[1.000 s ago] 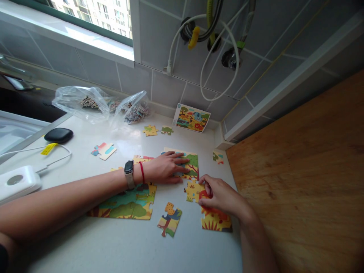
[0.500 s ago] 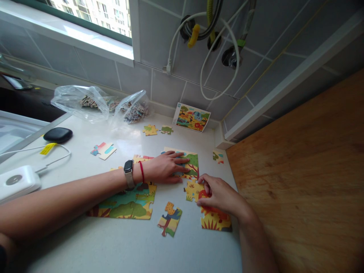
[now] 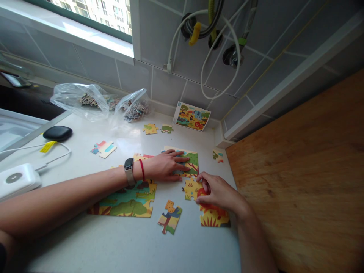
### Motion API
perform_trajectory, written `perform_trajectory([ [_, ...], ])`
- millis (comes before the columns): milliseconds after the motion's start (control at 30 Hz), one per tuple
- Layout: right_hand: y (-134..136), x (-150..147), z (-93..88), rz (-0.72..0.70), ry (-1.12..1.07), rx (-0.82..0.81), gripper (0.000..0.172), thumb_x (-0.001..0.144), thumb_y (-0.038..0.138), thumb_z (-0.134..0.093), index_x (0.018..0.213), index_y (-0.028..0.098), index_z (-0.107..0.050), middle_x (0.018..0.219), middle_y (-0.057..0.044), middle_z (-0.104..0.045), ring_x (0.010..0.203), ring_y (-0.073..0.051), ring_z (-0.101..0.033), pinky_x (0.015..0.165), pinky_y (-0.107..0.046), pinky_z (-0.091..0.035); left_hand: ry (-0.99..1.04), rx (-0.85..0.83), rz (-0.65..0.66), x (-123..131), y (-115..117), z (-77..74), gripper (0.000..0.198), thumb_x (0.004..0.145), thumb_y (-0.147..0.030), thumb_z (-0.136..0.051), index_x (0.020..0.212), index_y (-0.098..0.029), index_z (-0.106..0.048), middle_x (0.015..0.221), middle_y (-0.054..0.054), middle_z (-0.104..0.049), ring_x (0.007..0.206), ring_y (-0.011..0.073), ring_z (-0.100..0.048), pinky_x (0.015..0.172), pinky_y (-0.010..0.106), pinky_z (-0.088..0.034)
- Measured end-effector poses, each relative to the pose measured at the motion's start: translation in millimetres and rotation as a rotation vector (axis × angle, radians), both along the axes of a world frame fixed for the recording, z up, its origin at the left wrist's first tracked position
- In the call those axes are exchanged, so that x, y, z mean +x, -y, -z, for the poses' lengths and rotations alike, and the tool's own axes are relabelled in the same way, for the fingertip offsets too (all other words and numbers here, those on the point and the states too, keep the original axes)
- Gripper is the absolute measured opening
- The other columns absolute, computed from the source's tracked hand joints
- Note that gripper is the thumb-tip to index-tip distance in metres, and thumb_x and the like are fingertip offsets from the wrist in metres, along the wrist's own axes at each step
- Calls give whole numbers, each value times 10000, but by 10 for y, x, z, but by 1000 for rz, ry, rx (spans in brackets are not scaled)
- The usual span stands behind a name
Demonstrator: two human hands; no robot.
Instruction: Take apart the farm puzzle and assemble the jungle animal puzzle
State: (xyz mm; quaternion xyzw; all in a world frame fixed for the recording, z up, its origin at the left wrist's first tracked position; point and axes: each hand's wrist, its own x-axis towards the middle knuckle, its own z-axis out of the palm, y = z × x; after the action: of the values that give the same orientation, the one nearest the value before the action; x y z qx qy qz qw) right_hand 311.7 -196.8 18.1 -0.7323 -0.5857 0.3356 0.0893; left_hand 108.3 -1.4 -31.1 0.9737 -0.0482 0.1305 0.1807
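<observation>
Two hands on the puzzle here: the right hand (image 3: 219, 192) has its fingers (image 3: 203, 185) curled onto the lion piece (image 3: 213, 215), can't tell if gripping, with the yellow piece (image 3: 190, 189) just beside them, while the left hand (image 3: 165, 166) lies flat and open.

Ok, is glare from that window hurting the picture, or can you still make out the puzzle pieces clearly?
Head view: daylight from the window blows out the buildings outside and lays a pale glare on the white countertop, just beyond the left hand. The yellow puzzle piece by the right hand stays sharp, while wide-angle distortion bends the frame's edges.
</observation>
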Motion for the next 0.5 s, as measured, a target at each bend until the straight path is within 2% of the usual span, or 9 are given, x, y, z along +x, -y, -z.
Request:
perform_trajectory([
  [67, -6, -12, 2, -5, -1, -1, 467, 678, 268, -893, 1067, 249, -637, 746, 76, -599, 684, -145, -567, 626, -249, -370, -11, -99, 13, 0, -20, -44, 355, 1054, -436, -526, 1351, -298, -663, 1531, 63, -573, 1463, 342, -463, 1187, 550, -375],
  [133, -13, -31, -1, -11, -5, 0, 468, 683, 272, -892, 1076, 243, -640, 754, 72, -600, 694, -146, -571, 638, -248, -376, -19, -303, -23, 5, -59, -106, 410, 1112, -425, -370, 1388, -273, -632, 1500, 66, -603, 1421, 283, -521, 1192, 486, -392],
  [233, -28, -72, -9, -28, -24, -8, 471, 689, 288, -894, 1081, 230, -639, 762, 67, -595, 700, -146, -567, 645, -247, -380, 30, -684, -208, 19, -153, -203, 587, 1127, -499, -195, 1378, -186, -623, 1438, 103, -648, 1307, 239, -616, 1133, 411, -466],
  [300, -37, -105, -10, -31, -39, -11, 471, 697, 301, -892, 1088, 224, -641, 763, 65, -590, 702, -147, -563, 647, -247, -382, 67, -820, -312, 18, -227, -264, 667, 1116, -549, -165, 1283, -146, -670, 1372, 120, -686, 1261, 242, -639, 1112, 408, -479],
  [400, -50, -154, 0, -28, -54, -1, 472, 701, 308, -892, 1097, 225, -647, 763, 63, -588, 712, -150, -563, 656, -248, -391, 32, -805, -313, -20, -313, -373, 652, 1107, -570, -226, 1174, -138, -710, 1263, 117, -734, 1182, 232, -668, 1083, 391, -483],
  [500, -64, -202, 9, -32, -57, 12, 471, 699, 308, -897, 1094, 227, -654, 770, 61, -590, 718, -152, -566, 659, -251, -393, -72, -643, -247, -78, -335, -505, 552, 1106, -533, -314, 1145, -163, -722, 1190, 95, -757, 1064, 207, -691, 976, 338, -505],
])
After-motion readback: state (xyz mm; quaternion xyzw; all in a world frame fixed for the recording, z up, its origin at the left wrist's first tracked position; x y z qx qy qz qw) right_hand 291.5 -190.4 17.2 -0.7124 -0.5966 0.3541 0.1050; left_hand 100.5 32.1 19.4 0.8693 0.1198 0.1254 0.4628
